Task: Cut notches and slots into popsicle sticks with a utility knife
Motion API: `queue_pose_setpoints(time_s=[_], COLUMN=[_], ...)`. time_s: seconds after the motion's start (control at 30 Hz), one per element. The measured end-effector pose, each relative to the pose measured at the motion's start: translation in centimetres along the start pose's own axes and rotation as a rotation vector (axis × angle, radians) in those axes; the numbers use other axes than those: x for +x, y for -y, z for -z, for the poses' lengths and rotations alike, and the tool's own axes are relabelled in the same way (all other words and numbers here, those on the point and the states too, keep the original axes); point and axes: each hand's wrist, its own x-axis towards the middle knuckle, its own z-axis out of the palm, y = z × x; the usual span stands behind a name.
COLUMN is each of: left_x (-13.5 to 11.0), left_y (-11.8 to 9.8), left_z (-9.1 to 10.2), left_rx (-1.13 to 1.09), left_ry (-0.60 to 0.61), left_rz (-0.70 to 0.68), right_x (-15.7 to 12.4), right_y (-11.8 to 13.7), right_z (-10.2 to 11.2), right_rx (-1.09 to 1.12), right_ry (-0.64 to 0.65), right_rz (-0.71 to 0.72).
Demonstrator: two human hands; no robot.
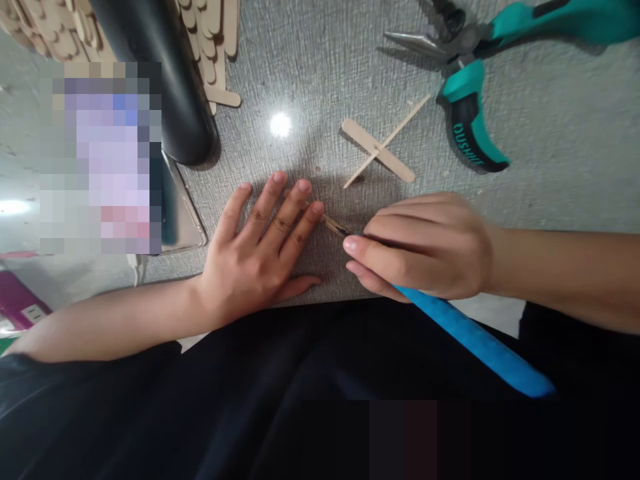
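My left hand (263, 243) lies flat on the grey textured table, fingers spread, its fingertips over a thin wooden stick (332, 224). Most of that stick is hidden under the fingers. My right hand (425, 250) is closed around a tool with a long blue handle (480, 333). Its thin dark tip meets the right end of the stick; the exact kind of tool cannot be made out. Just beyond my hands, two wooden craft sticks (395, 164) lie crossed in an X, one flat and wide, the other narrow.
Needle-nose pliers (463, 73) with turquoise and black handles lie open at the upper right. At the upper left are a pile of craft sticks (205, 40), a long black rounded object (165, 87) and a device with a blurred-out screen (110, 160). A white cable (135, 270) hangs below it.
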Motion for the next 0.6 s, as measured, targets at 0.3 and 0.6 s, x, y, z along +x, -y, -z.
queue_pose_setpoints(time_s=[0.3, 0.6], left_x=[0.1, -0.1], left_y=[-0.2, 0.1], left_z=[0.4, -0.4], left_rx=[-0.031, 0.002], left_ry=[0.011, -0.048], left_rz=[0.002, -0.024], right_x=[0.8, 1.4], right_y=[-1.0, -1.1], right_z=[0.6, -0.1], right_rx=[0.151, 0.094], right_ry=[0.093, 0.018], right_rz=[-0.031, 0.047])
